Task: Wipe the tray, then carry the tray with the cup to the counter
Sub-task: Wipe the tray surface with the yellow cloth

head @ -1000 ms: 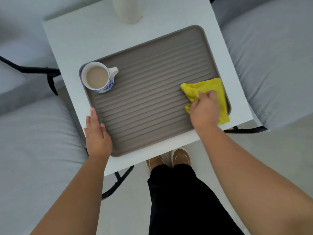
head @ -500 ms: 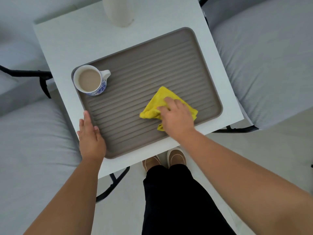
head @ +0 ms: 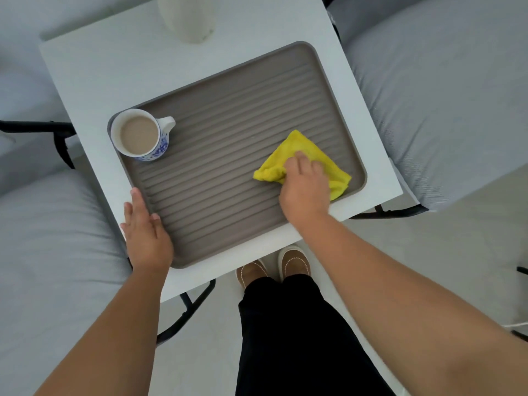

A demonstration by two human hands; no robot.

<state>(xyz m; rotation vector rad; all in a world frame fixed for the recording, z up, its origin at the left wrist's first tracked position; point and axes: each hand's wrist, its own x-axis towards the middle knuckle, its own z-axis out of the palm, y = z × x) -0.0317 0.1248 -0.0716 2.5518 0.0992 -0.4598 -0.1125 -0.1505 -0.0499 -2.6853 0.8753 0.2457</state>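
- Our right hand presses the yellow cloth on the ribbed tray, fingers closed over it; half a second ago the cloth was nearer the middle, now it is near the right rim, so we judge the wiping is not finished.
- Our left hand lies open and flat on the tray's left edge.
- We count one tray on the white table, one cloth, and one cup of milky drink in the tray's far-left corner.

It looks like a home sitting area: grey cushioned seats flank a small white side table beyond the hands, a pale vase, probably ceramic, at its far edge.
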